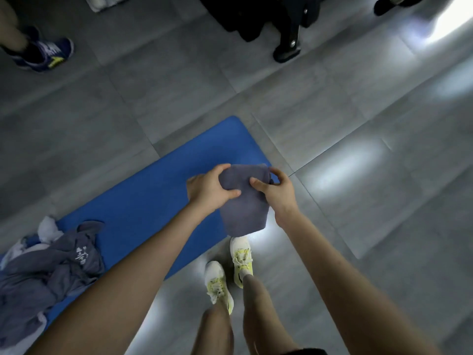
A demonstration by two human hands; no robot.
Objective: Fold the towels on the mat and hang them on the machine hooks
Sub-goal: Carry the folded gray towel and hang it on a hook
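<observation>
Over the right edge of the mat [143, 196] I hold a folded towel [243, 206] in the air. My left hand [207, 193] and right hand [277, 193] each pinch its top edge. I should grip the layers square and tight on the way to the machine [289, 34]. More towels [51, 262] lie heaped at the mat's near left end.

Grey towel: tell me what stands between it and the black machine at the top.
Nothing visible does. The left hand and right hand grip the grey towel above the blue mat; only bare floor lies between it and the black machine. A bystander's blue shoe stands off to the left. Hooks are out of view.
</observation>
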